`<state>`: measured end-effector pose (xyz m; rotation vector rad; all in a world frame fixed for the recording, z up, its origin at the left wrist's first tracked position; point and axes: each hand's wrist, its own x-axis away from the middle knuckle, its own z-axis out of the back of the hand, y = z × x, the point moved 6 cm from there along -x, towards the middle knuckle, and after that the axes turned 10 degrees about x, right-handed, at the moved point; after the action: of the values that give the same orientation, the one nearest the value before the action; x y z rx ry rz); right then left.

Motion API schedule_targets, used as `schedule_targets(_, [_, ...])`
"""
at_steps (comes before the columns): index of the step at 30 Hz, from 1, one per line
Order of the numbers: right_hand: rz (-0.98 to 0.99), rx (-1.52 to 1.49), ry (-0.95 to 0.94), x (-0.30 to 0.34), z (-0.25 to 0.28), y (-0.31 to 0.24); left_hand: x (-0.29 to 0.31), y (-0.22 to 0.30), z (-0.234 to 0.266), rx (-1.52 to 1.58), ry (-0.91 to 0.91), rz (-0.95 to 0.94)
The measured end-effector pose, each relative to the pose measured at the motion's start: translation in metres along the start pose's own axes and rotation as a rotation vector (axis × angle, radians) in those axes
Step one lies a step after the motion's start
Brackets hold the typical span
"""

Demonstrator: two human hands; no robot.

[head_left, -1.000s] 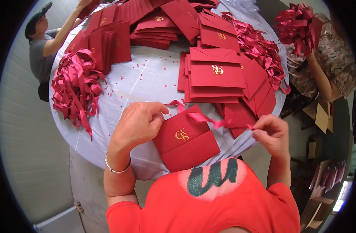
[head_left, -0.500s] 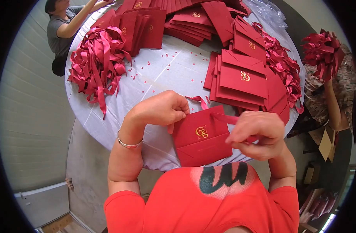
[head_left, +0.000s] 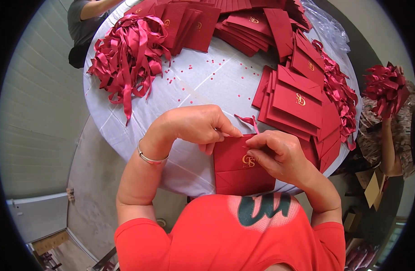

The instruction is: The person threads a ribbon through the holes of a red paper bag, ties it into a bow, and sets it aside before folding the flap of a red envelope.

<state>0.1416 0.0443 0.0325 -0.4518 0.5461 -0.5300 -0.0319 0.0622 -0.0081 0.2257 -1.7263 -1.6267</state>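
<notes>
A flat dark-red paper gift bag [head_left: 230, 179] with a gold emblem lies at the table's near edge in front of me. My left hand [head_left: 200, 126] pinches its top edge near the upper left corner, the index finger stretched along the rim. At the bag's upper right, my right hand [head_left: 280, 156] has thumb and forefinger drawn together over the front, close to the rim; what sits between them is hidden. Behind the top edge, a red ribbon [head_left: 248, 120] sticks up, its loose end pointing left.
Stacks of red bags [head_left: 295, 97] stand to the right and along the far side of the white-covered table [head_left: 171, 115]. Ribbon heaps [head_left: 130, 58] lie left and right. Small red dots are scattered mid-table. One co-worker at right holds a ribbon bunch [head_left: 386, 88]; another is at far left.
My right hand has moved left from beside the bag to its top edge. The ribbon stretch that ran from the bag's front to that hand no longer shows. My left index finger has extended.
</notes>
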Motion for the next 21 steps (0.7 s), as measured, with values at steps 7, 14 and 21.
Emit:
schedule_targets(7, [0.001, 0.095, -0.002, -0.004, -0.012, 0.003, 0.001, -0.018, 0.002, 0.221, 0.065, 0.089])
schedule_targets(14, [-0.028, 0.098, -0.016, -0.006, -0.016, 0.004, 0.005, -0.047, 0.003, 0.465, 0.055, 0.043])
schedule_targets(21, [0.003, 0.066, -0.026, -0.010, -0.023, -0.001, 0.008, -0.050, 0.000, 0.563, 0.109, 0.028])
